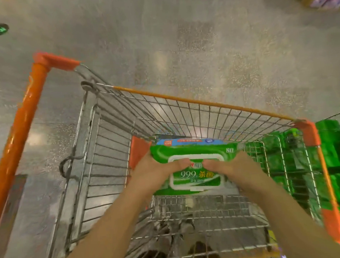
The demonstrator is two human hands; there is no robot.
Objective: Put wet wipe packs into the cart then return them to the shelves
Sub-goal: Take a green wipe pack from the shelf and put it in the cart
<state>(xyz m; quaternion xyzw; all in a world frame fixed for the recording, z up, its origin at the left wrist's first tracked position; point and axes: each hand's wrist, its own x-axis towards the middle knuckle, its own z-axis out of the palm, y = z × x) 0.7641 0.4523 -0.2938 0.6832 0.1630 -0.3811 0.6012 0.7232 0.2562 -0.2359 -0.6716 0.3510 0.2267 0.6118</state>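
Two hands hold one green wet wipe pack inside the wire cart, low over its mesh floor. The left hand grips the pack's left end and the right hand its right end, thumbs pressed on the white lid, nearly meeting. The pack lies label-up, long axis running left to right. A blue-topped pack sits just beyond it. More green packs are stacked outside, to the right.

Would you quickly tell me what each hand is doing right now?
Left hand: grips the green wet wipe pack.
Right hand: grips the same pack.
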